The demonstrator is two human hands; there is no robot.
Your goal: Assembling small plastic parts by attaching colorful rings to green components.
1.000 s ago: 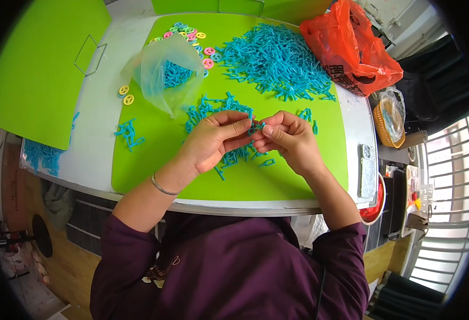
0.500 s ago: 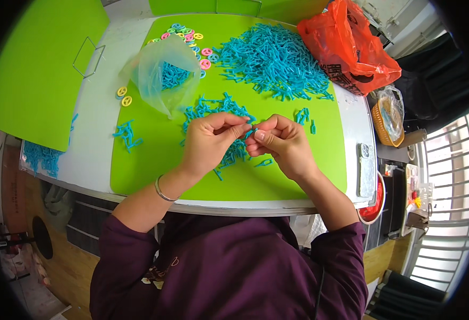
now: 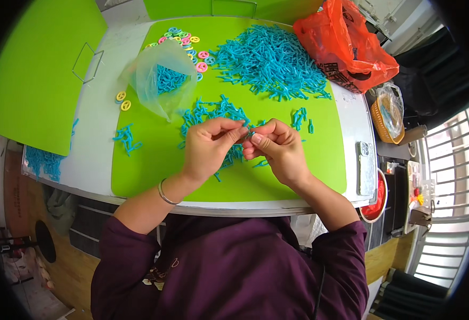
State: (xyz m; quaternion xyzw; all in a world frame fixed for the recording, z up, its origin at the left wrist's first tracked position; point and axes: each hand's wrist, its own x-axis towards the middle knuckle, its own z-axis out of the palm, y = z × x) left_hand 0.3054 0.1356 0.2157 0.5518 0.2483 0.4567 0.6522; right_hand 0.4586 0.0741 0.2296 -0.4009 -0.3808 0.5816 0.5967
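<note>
Hands meet fingertip to fingertip above the near middle of the green mat [image 3: 154,160]. Left hand [image 3: 207,146] has thumb and forefinger pinched on one end of a small blue plastic piece [image 3: 247,134]; right hand [image 3: 277,149] pinches the other end, fingers curled in. The piece is held clear of the bench [image 3: 93,133], between the two hands; most of it is hidden by the fingers, so its exact shape cannot be told. It appears thin, stick-like and bright blue, matching the loose pieces around it.

Risk, in my judgement: the grip is fingertip-only on a slick, tiny part, so it may spring free and drop among the scattered blue pieces [image 3: 218,114] directly beneath and beyond the hands, where it would be lost among identical stock. Forcing it could bend or snap it.

Further beyond the hands lies the large blue heap [image 3: 269,61]; beyond the left hand, a clear bag [image 3: 157,80] and coloured rings [image 3: 186,40].
</note>
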